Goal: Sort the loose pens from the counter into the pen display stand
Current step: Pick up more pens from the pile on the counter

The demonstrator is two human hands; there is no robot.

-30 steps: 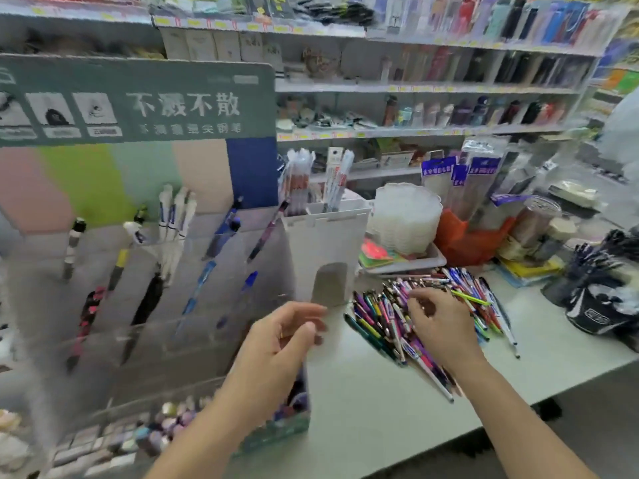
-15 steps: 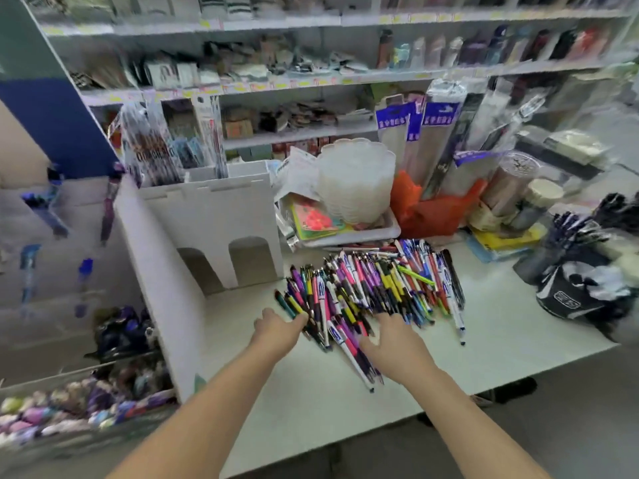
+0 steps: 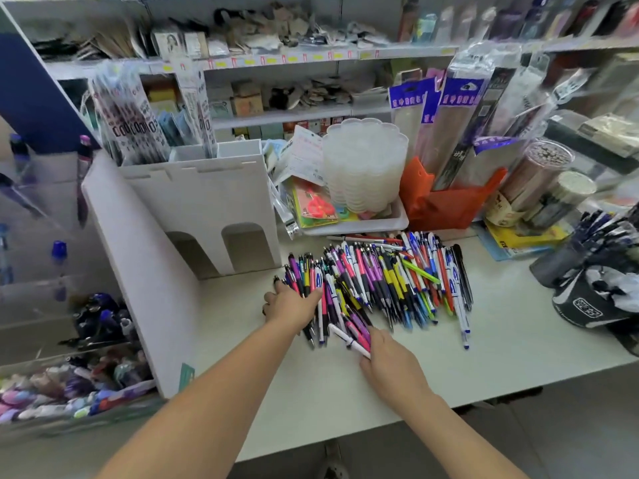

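Left hand [image 3: 292,304] is laid flat on the pen pile [image 3: 377,281] to steady it; pens are pinched by right hand [image 3: 387,361] for the display stand [image 3: 69,236].

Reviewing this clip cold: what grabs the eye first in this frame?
The big heap of colourful pens spread across the middle of the pale counter. Both hands are at its near edge: the left hand rests on the pens at its left end, the right hand holds a few. The clear pen display stand is at far left.
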